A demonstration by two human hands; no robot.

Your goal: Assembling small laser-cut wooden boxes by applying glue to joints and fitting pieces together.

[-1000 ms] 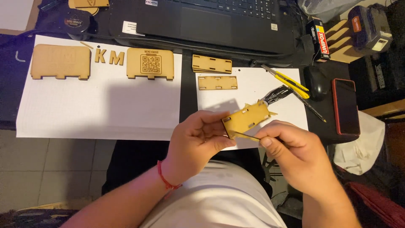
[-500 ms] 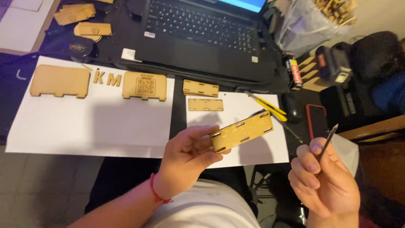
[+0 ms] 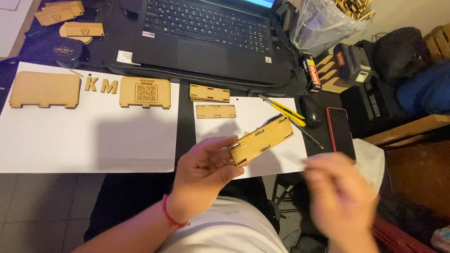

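The left hand [image 3: 204,173] pinched a slotted wooden panel [image 3: 260,140] at its lower-left end, long axis rising toward upper right; the blurred right hand [image 3: 340,199] seemed empty.

tan slotted wooden panel [image 3: 261,140], yellow utility knife [image 3: 282,107], black laptop [image 3: 206,37]

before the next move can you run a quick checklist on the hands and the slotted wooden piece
1. Left hand grips the slotted wooden strip at one end: ok.
2. Strip's slots visible and unblocked: ok.
3. Right hand steady: not ok, motion-blurred.
4. Anything held in the right hand: cannot tell.
5. Two matching slotted strips lie on the white sheet, apart from the hands: ok.
6. Yellow utility knife lies beyond the held strip: ok.
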